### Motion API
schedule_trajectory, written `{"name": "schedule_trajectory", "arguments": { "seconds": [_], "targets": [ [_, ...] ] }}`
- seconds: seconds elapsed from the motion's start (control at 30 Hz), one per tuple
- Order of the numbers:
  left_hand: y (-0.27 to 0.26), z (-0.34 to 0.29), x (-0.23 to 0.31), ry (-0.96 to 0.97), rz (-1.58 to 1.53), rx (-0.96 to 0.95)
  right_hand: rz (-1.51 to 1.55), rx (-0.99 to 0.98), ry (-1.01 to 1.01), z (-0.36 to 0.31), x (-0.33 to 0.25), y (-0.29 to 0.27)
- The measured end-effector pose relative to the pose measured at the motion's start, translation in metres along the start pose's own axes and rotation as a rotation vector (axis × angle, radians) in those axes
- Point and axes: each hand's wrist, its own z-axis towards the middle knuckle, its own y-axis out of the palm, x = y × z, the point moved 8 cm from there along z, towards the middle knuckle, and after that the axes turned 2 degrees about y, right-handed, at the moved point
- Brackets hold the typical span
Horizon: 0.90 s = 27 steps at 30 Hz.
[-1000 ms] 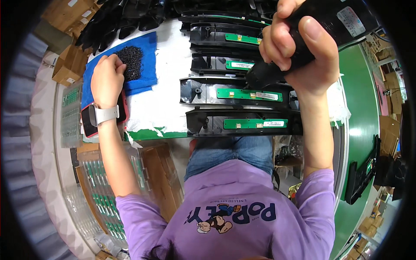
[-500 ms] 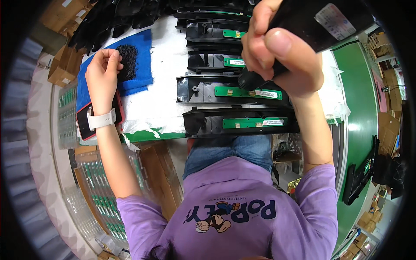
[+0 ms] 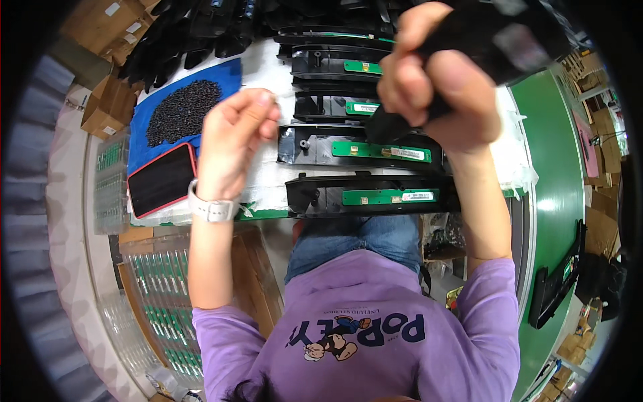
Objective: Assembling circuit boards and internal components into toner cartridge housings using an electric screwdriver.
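Black power tool (image 3: 479,40), one unit: I log it toward one to two o'clock from the middle of my head view, raised over the worktop (image 3: 264,63), its body blurred. Right hand (image 3: 462,110), same bearing: fingers clamped around the tool, whose nose points down and toward the second housing (image 3: 318,144); I cannot tell whether the nose touches it.

Left hand (image 3: 234,134), ten o'clock: thumb and forefinger tips together, other fingers curled; anything pinched between them is too small for me to make out. Pale watch (image 3: 214,211) on that wrist.

Black housings, at least five, in a row running from the middle toward twelve o'clock. The second, at one o'clock, carries a green circuit board (image 3: 368,149) with a white label. The front housing (image 3: 308,194), nearest the body, carries a like board.

Small dark screws (image 3: 183,110), one heap, ten o'clock, spread on a blue cloth (image 3: 229,72). Red-edged phone (image 3: 163,181), nine o'clock, lying face up, overlapping the cloth's near edge.

Clear trays (image 3: 164,301) with green boards, eight o'clock, below the worktop. Separate black part (image 3: 541,305), toward four o'clock, on a green surface (image 3: 552,167).
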Motion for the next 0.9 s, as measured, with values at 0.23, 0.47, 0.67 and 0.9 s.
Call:
{"name": "schedule_trajectory", "arguments": {
  "seconds": [0.23, 0.47, 0.67, 0.9],
  "targets": [
    [0.055, -0.023, -0.015, -0.111, -0.334, -0.212, 0.591, -0.311, -0.559, -0.018, -0.053, -0.012],
    [0.064, -0.032, -0.016, -0.129, -0.329, -0.186, 0.470, -0.326, -0.613, -0.029, -0.054, 0.002],
    [0.058, -0.034, -0.023, -0.162, -0.292, -0.205, 0.728, -0.343, -0.533, -0.027, -0.040, 0.017],
    [0.050, -0.046, -0.004, -0.140, 0.085, -0.230, 0.560, -0.405, -0.565, -0.018, -0.039, 0.010]
  ]
}}
